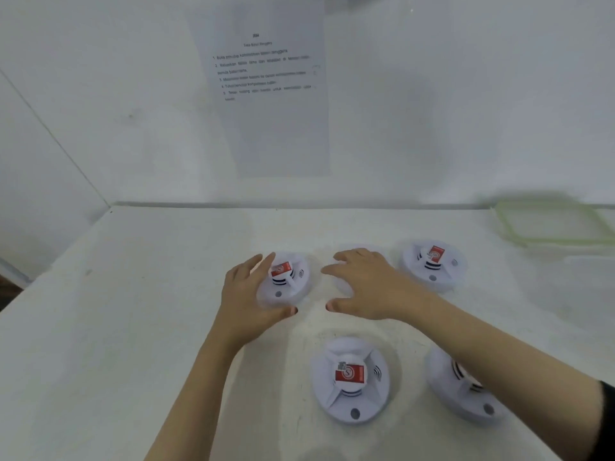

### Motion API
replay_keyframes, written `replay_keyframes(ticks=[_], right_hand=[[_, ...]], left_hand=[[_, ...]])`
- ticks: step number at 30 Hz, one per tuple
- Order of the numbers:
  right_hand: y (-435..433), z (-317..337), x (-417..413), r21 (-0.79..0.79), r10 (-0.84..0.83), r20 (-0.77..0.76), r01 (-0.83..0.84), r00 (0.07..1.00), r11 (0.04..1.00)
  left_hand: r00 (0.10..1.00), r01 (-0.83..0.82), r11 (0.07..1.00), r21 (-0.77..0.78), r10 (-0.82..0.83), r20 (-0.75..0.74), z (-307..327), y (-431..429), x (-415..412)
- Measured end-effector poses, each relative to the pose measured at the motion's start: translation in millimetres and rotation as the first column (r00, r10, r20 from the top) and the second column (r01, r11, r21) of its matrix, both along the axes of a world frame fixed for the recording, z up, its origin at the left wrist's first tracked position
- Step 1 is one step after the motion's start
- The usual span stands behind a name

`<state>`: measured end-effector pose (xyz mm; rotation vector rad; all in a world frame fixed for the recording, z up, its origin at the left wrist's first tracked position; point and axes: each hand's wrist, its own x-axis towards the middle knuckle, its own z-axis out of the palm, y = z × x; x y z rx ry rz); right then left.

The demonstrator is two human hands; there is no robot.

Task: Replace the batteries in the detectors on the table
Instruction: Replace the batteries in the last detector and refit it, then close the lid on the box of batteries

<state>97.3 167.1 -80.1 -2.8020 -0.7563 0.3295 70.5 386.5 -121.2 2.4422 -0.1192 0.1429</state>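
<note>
Seen from above my own hands: a white tabletop carrying four round white detectors, each with a red label on its raised centre. My left grip is wide, fingers spread and fairly straight, curving along the left edge of the far-left detector, with the thumb by its near rim. Motion blur keeps me from telling whether it touches the detector or is just beside it. My right grip is also wide and holds nothing. Its palm faces down over the tabletop between that detector and the far-right detector. Nearer to me sit the near-centre detector and the near-right detector, which is partly covered by my right forearm. All four lie face up and look closed, and I see no open compartment. No batteries, old or new, show anywhere. I judge the task to be at its very start: I am only reaching for the first detector, and all four are left to open, empty, refill and close. A green-rimmed tray lies at the far right, its contents too blurred to tell. A printed sheet of numbered steps hangs on the wall behind.
</note>
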Motion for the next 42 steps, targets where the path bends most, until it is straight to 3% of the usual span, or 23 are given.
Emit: replay_keyframes(ticks=[5,11,16,22,25,27,32,38,42], right_hand=[[-68,20,-52,0.246,-0.042,-0.044,0.051,0.998,0.968],[-169,38,-99,0.411,-0.267,-0.038,0.258,0.963,0.874],[-261,49,-112,0.470,-0.476,0.028,0.409,0.879,0.783],[-365,36,-70,0.432,-0.649,-0.010,0.589,0.761,0.684],[-399,19,-34,0.444,-0.692,-0.155,0.676,0.705,0.588],[-411,9,-11,0.482,-0.708,-0.290,0.738,0.644,0.472],[-423,-8,22,0.508,-0.615,-0.560,0.817,0.555,0.274],[-431,-19,40,0.561,-0.607,-0.628,0.824,0.488,0.082],[-437,-24,47,0.589,-0.628,-0.594,0.803,0.503,0.086]], left_hand=[[0.976,0.115,0.990,-0.078,-0.099,0.193,21,-58,-29],[0.942,0.334,0.915,-0.227,-0.323,0.088,36,-169,-62],[0.914,0.386,0.859,-0.338,-0.406,0.011,43,-252,-58],[0.956,0.265,0.893,-0.363,-0.293,-0.025,37,-335,-6],[0.971,0.148,0.930,-0.336,-0.201,-0.129,28,-363,31],[0.962,0.055,0.939,-0.339,-0.141,-0.235,19,-375,54],[0.938,-0.112,0.870,-0.479,-0.067,-0.340,10,-392,87],[0.932,-0.238,0.788,-0.568,0.020,-0.362,9,-403,106],[0.920,-0.261,0.785,-0.562,0.025,-0.392,12,-414,109]])
